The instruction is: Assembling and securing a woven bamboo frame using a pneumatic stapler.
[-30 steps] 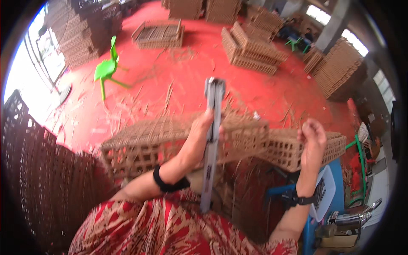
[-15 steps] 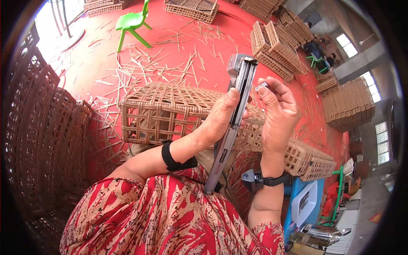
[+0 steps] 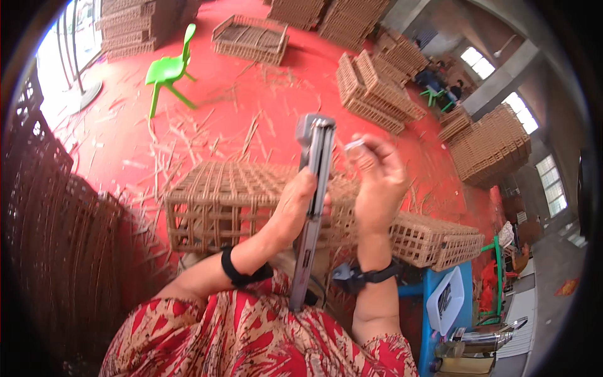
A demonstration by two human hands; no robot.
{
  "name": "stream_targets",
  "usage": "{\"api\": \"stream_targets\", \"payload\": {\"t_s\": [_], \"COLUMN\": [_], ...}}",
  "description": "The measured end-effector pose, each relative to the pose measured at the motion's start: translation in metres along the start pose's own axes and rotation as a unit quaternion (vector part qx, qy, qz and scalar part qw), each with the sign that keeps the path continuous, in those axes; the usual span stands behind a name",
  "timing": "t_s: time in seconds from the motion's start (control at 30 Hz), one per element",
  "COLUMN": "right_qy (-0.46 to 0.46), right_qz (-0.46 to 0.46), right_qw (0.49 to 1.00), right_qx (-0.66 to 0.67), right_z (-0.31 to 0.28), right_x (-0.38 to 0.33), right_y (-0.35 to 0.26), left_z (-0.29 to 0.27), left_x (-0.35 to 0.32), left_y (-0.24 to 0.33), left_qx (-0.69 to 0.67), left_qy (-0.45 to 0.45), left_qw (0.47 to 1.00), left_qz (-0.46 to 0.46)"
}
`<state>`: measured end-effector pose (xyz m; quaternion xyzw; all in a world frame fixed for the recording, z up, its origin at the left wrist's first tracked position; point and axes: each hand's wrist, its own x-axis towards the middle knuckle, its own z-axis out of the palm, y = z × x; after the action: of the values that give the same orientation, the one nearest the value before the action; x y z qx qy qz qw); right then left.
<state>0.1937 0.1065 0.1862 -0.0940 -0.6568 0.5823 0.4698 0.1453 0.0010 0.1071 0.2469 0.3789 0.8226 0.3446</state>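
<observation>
My left hand [image 3: 294, 204] is wrapped round a long grey staple gun [image 3: 306, 251], which stands nearly upright before my chest. Its magazine lies pulled out, showing a dark channel along its upper part. Between the thumb and fingers of my right hand [image 3: 380, 188] is a small silvery strip of staples [image 3: 355, 145], a short way right of the gun's upper end and apart from it. Behind and below both hands lies a brown woven wicker basket [image 3: 232, 182]; my forearms and the gun hide part of it.
Stacked wicker baskets [image 3: 56, 251] rise close on my left. A blue stool [image 3: 465, 314] with a white tray [image 3: 445, 301] stands at right, a metal vessel [image 3: 483, 339] nearby. A green chair [image 3: 166, 69] and loose cane strips lie ahead on the red floor. People sit far off.
The view has tilted, so the surroundings shift leftward and down. My right hand, with the staples, stays beside the gun's upper end and is now a little blurred. Both grips hold.
</observation>
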Motion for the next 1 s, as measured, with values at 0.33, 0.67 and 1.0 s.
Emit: {"api": "stream_targets", "payload": {"t_s": [0.33, 0.67, 1.0], "right_qy": [-0.066, -0.108, -0.087], "right_qz": [-0.027, -0.195, -0.195], "right_qw": [0.994, 0.935, 0.915], "right_qx": [-0.082, -0.276, -0.341], "right_z": [0.013, 0.022, 0.027], "right_x": [0.004, 0.003, -0.001], "right_y": [0.005, 0.001, 0.011], "left_z": [-0.004, -0.006, -0.013], "left_x": [0.007, 0.0, 0.003], "left_y": [0.001, 0.001, -0.003], "left_qx": [0.014, 0.001, 0.012], "left_qy": [-0.024, -0.05, -0.086], "left_qw": [0.999, 0.997, 0.995], "left_qz": [0.026, 0.05, 0.054]}}
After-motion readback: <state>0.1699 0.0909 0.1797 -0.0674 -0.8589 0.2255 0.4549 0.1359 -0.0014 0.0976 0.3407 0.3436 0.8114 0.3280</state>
